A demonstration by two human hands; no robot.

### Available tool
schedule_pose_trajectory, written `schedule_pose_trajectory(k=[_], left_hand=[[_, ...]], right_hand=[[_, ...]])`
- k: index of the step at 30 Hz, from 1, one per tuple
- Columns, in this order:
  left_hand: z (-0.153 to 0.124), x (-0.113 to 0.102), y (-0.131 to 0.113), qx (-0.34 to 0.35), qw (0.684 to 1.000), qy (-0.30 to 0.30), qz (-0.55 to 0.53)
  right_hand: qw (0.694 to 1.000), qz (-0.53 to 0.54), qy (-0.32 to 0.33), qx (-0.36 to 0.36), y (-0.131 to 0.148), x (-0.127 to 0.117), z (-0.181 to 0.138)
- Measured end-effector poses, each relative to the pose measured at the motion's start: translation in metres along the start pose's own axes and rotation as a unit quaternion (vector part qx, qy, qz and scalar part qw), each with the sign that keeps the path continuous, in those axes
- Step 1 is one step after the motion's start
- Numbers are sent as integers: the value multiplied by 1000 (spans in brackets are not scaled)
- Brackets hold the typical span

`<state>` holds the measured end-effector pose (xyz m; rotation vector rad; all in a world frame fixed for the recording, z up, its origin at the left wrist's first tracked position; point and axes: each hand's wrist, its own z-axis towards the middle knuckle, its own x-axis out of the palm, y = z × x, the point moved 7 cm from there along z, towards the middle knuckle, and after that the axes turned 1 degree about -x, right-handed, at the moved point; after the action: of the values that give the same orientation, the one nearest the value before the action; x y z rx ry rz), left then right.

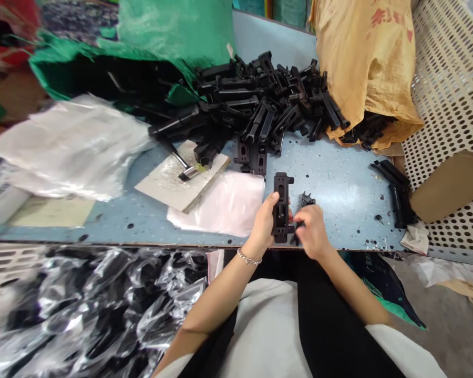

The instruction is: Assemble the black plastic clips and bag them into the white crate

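Note:
My left hand (264, 223) grips a long black plastic part (281, 207) with slots down its middle, held upright above the front edge of the table. Close beside its lower right side, my right hand (312, 229) is closed with thumb and fingers pinched together. Whatever the pinch holds is too small or hidden to name. Just behind the right hand, a smaller black part (306, 200) shows, partly covered by the fingers. A pink-white plastic sheet (228, 205) lies left of my left hand.
A pile of black parts (260, 105) covers the back of the blue table (339, 178). A hammer (181, 163) rests on a board (161, 184). Right stand a yellow sack (366, 63) and a perforated white panel (453, 94); plastic-wrapped parts (102, 310) fill the lower left.

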<state>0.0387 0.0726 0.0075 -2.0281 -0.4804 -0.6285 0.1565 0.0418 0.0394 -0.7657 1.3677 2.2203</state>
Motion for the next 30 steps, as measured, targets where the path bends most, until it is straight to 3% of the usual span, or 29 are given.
schedule_pose_trajectory(k=[2,4,6,8,9,11,14,16,18,21,23,25,27,30], left_hand=[[0,3,1,-14,1000,13,-24],[-1,4,6,-24,1000,12,-10],[0,-4,9,2,999,-27,22],[3,-16,13,43,995,-62,68],[6,-21,16,63,990,-69,110],[14,-28,23,104,963,-68,238],[20,-30,35,188,878,-71,434],[22,-28,43,233,830,-71,502],[20,-25,46,261,799,-71,537],[9,-11,36,323,760,-76,559],[-3,13,26,381,737,-49,556],[-12,44,18,418,730,12,540],[-15,71,14,413,757,74,501],[-12,74,3,324,869,80,365]], right_hand=[[992,-95,-5,-80,7,10,-21],[982,-150,5,-116,5,20,-31],[976,-163,50,-136,-8,25,-25],[977,-169,68,-113,-36,8,-5],[979,-176,53,-83,-56,-11,10],[968,-233,-76,55,-112,-77,39],[919,-284,-203,184,-184,-171,64],[904,-289,-227,220,-216,-214,72],[903,-289,-225,226,-229,-239,75],[907,-294,-225,199,-210,-245,71],[911,-299,-232,166,-172,-229,63],[920,-290,-235,118,-118,-196,50],[945,-239,-219,41,-58,-155,37],[992,-72,-105,-13,1,-94,23]])
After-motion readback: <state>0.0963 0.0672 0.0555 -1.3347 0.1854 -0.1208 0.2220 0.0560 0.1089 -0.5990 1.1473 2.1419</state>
